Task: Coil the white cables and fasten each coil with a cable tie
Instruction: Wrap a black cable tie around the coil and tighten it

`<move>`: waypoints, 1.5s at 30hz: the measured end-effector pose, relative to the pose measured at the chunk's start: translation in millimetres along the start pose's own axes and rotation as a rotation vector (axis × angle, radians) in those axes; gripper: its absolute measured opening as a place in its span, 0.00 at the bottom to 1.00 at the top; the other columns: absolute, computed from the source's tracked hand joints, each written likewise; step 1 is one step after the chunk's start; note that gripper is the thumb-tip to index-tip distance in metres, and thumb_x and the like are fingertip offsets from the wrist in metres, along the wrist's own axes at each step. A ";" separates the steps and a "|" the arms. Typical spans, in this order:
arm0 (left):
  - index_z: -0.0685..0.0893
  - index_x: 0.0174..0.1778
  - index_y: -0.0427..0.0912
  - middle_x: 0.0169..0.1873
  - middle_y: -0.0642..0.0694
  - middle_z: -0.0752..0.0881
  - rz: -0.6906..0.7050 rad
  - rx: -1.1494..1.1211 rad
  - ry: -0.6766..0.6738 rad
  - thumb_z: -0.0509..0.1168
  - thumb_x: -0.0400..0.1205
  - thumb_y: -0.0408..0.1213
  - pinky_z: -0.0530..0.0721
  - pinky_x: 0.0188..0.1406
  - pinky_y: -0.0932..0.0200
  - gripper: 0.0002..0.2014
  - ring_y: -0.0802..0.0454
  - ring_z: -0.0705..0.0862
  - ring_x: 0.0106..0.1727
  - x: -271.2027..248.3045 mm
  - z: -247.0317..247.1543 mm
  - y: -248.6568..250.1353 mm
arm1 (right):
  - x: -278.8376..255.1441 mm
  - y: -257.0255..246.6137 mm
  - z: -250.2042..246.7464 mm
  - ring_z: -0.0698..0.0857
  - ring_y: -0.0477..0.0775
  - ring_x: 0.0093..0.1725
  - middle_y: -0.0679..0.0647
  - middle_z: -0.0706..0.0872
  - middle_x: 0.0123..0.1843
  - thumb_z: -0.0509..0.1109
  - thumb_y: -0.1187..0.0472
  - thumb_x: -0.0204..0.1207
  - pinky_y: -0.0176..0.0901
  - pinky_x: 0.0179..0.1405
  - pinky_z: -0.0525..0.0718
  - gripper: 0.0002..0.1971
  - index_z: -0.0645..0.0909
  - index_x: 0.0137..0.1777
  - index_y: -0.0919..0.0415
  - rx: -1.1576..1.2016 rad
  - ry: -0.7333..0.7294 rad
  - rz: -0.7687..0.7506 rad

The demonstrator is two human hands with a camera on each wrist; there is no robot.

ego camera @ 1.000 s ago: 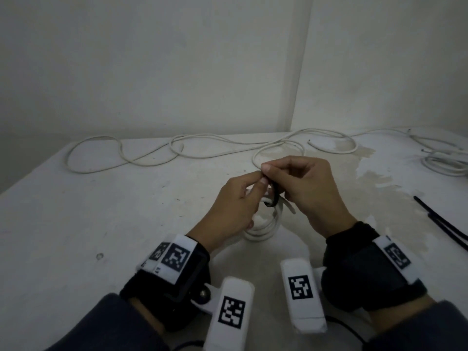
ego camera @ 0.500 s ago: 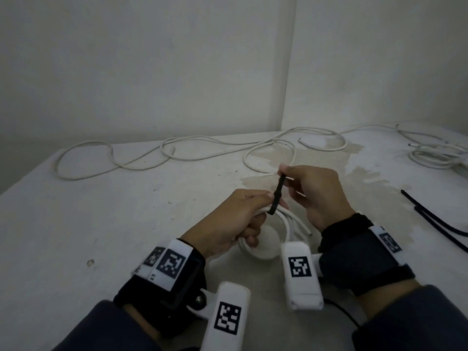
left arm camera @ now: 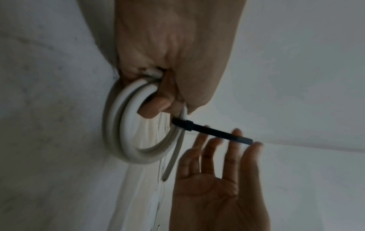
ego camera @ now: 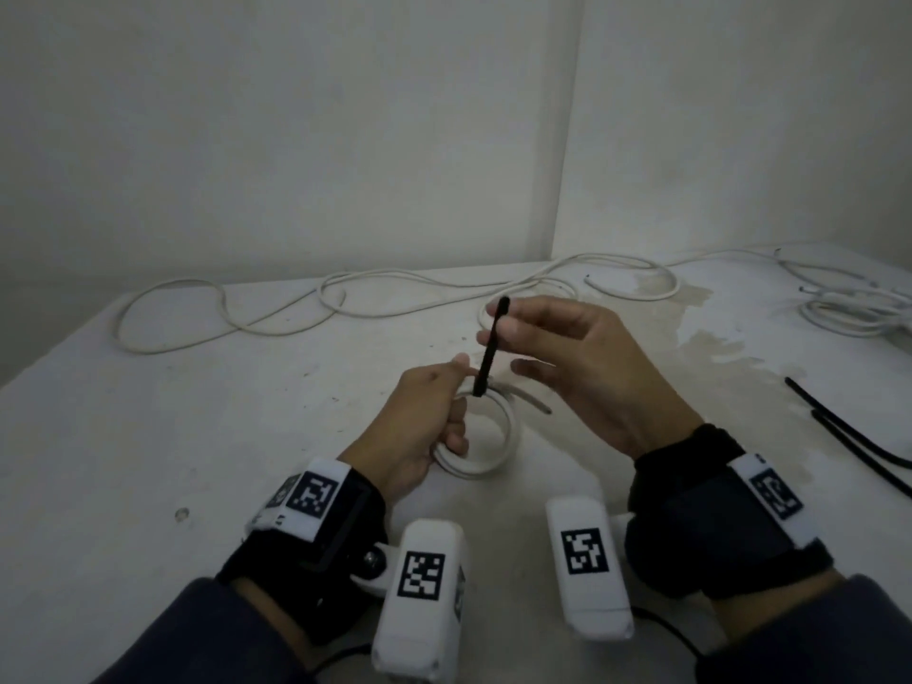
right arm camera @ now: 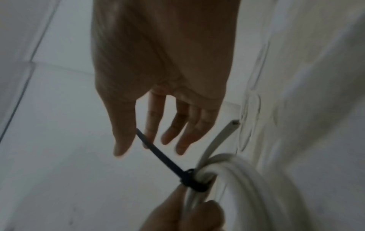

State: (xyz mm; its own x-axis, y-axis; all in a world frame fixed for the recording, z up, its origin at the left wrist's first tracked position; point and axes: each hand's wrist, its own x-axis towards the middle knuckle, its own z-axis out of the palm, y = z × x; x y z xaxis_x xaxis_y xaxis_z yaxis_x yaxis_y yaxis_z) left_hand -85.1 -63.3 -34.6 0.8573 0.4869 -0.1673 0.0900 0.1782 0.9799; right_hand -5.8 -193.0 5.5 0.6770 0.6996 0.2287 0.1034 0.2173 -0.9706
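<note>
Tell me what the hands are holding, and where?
The left hand grips the coil of white cable by its rim. The right hand has straight fingers; the black tie's tail lies against them, apparently unpinched.

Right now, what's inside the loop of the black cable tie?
The cable tie is cinched around the white coil's bundled strands, with a loose cable end sticking out beside it. The left hand covers the neighbouring strands, so their count is hidden.
</note>
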 end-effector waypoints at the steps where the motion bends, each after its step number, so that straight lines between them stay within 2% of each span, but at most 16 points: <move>1: 0.81 0.47 0.39 0.20 0.51 0.63 -0.003 -0.015 -0.021 0.56 0.88 0.44 0.65 0.13 0.66 0.14 0.57 0.61 0.17 -0.2 0.1 0.7 | 0.1 0.3 0.4 0.90 0.46 0.45 0.52 0.92 0.45 0.77 0.66 0.69 0.30 0.39 0.82 0.02 0.89 0.40 0.60 -0.100 -0.006 -0.020; 4: 0.81 0.49 0.42 0.19 0.52 0.63 -0.018 -0.076 -0.110 0.57 0.87 0.42 0.61 0.13 0.68 0.10 0.59 0.59 0.18 -3.2 1.7 4.6 | -0.7 5.2 4.5 0.89 0.43 0.35 0.54 0.92 0.37 0.76 0.71 0.71 0.25 0.33 0.80 0.03 0.89 0.43 0.66 -0.234 0.028 -0.047; 7: 0.80 0.42 0.43 0.20 0.52 0.62 -0.003 -0.084 -0.207 0.61 0.84 0.41 0.60 0.14 0.68 0.08 0.59 0.57 0.16 -7.4 4.6 8.2 | 1.0 6.6 1.9 0.85 0.37 0.26 0.51 0.88 0.29 0.74 0.74 0.72 0.22 0.26 0.76 0.05 0.87 0.47 0.72 -0.164 0.167 -0.019; 10: 0.78 0.38 0.42 0.19 0.52 0.62 0.135 0.127 -0.189 0.66 0.83 0.39 0.63 0.13 0.68 0.09 0.58 0.58 0.16 -9.3 8.1 7.7 | 3.4 10.1 0.0 0.86 0.40 0.28 0.53 0.88 0.31 0.75 0.74 0.70 0.26 0.30 0.79 0.04 0.88 0.44 0.72 -0.180 0.234 -0.026; 15: 0.73 0.32 0.43 0.19 0.51 0.60 0.152 0.201 -0.263 0.65 0.83 0.37 0.61 0.15 0.68 0.13 0.56 0.56 0.19 -6.3 10.1 13.7 | 4.4 12.9 0.3 0.84 0.42 0.27 0.58 0.88 0.34 0.75 0.76 0.69 0.26 0.24 0.76 0.02 0.88 0.41 0.73 -0.033 0.354 0.071; 19: 0.74 0.33 0.45 0.20 0.50 0.61 0.148 0.275 -0.293 0.65 0.83 0.40 0.64 0.17 0.67 0.13 0.55 0.57 0.19 -10.1 3.9 14.6 | 2.5 5.2 -0.8 0.83 0.39 0.25 0.55 0.88 0.31 0.76 0.74 0.70 0.24 0.23 0.75 0.03 0.87 0.36 0.70 -0.119 0.271 0.107; 21: 0.78 0.37 0.44 0.21 0.50 0.67 0.139 0.296 -0.269 0.64 0.83 0.45 0.67 0.18 0.65 0.12 0.54 0.61 0.21 -10.9 2.3 11.5 | 0.9 -0.1 -1.6 0.83 0.37 0.24 0.52 0.87 0.29 0.76 0.73 0.70 0.23 0.23 0.74 0.02 0.87 0.39 0.72 -0.166 0.234 0.115; 24: 0.81 0.45 0.39 0.30 0.48 0.79 0.135 0.347 -0.250 0.62 0.83 0.48 0.68 0.18 0.63 0.14 0.54 0.66 0.20 -11.3 0.8 7.6 | -3.2 -2.6 -0.1 0.83 0.37 0.23 0.46 0.86 0.25 0.77 0.73 0.70 0.22 0.22 0.73 0.04 0.88 0.43 0.74 -0.237 0.212 0.124; 26: 0.80 0.44 0.38 0.31 0.50 0.83 0.146 0.344 -0.241 0.63 0.83 0.45 0.65 0.18 0.63 0.12 0.55 0.65 0.18 -14.1 1.5 9.1 | -4.8 -3.2 1.4 0.83 0.42 0.25 0.47 0.86 0.25 0.78 0.71 0.69 0.23 0.21 0.73 0.03 0.89 0.41 0.71 -0.286 0.245 0.142; 31: 0.78 0.34 0.42 0.26 0.51 0.83 0.171 0.302 -0.191 0.65 0.83 0.39 0.62 0.16 0.67 0.12 0.55 0.61 0.21 -24.3 18.6 20.1 | -4.7 -8.3 1.8 0.85 0.52 0.32 0.59 0.89 0.33 0.78 0.72 0.66 0.26 0.19 0.73 0.02 0.89 0.39 0.68 -0.241 0.377 0.221; 33: 0.78 0.34 0.42 0.24 0.52 0.83 0.178 0.302 -0.177 0.65 0.83 0.41 0.63 0.17 0.66 0.12 0.52 0.62 0.23 -29.2 21.5 23.3 | -7.4 -15.4 1.4 0.85 0.53 0.32 0.60 0.88 0.34 0.77 0.73 0.66 0.28 0.18 0.72 0.03 0.89 0.40 0.70 -0.185 0.388 0.248; 36: 0.78 0.32 0.44 0.27 0.53 0.84 0.189 0.334 -0.192 0.65 0.83 0.46 0.63 0.25 0.61 0.15 0.46 0.65 0.32 -39.3 24.9 23.5 | -15.3 -27.6 -6.7 0.82 0.48 0.26 0.57 0.86 0.29 0.77 0.74 0.66 0.30 0.18 0.71 0.05 0.87 0.42 0.74 -0.197 0.318 0.272; 39: 0.78 0.34 0.42 0.25 0.51 0.85 0.191 0.434 -0.169 0.65 0.83 0.46 0.62 0.26 0.59 0.14 0.48 0.66 0.28 -45.0 36.8 26.5 | -24.0 -34.9 -18.4 0.81 0.45 0.22 0.56 0.83 0.26 0.77 0.75 0.67 0.32 0.17 0.68 0.05 0.87 0.42 0.74 -0.233 0.306 0.288; 41: 0.80 0.38 0.40 0.26 0.50 0.85 0.188 0.443 -0.174 0.65 0.82 0.44 0.62 0.25 0.60 0.12 0.50 0.66 0.25 -42.9 47.5 33.2 | -28.4 -38.4 -25.2 0.81 0.45 0.23 0.60 0.84 0.31 0.77 0.74 0.68 0.33 0.19 0.68 0.06 0.87 0.44 0.76 -0.209 0.341 0.274; 43: 0.81 0.39 0.39 0.30 0.45 0.85 0.175 0.428 -0.180 0.66 0.82 0.43 0.62 0.19 0.65 0.12 0.54 0.64 0.20 -39.0 57.5 42.0 | -31.8 -43.4 -32.4 0.82 0.48 0.28 0.62 0.85 0.36 0.76 0.72 0.70 0.33 0.23 0.73 0.06 0.87 0.46 0.74 -0.158 0.355 0.248; 45: 0.79 0.36 0.39 0.33 0.42 0.85 0.160 0.384 -0.185 0.66 0.83 0.42 0.62 0.16 0.67 0.13 0.56 0.63 0.17 -34.0 68.5 49.4 | -35.0 -50.4 -41.8 0.84 0.50 0.32 0.58 0.87 0.37 0.75 0.66 0.74 0.33 0.26 0.80 0.05 0.86 0.45 0.68 -0.174 0.314 0.251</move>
State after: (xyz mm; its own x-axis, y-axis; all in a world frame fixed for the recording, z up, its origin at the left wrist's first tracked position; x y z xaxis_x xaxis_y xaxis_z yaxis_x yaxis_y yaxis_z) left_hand -75.1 -129.7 26.9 0.9486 0.3156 -0.0222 0.1004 -0.2336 0.9671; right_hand -4.2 -256.9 43.2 0.8827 0.4694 -0.0239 0.0101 -0.0698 -0.9975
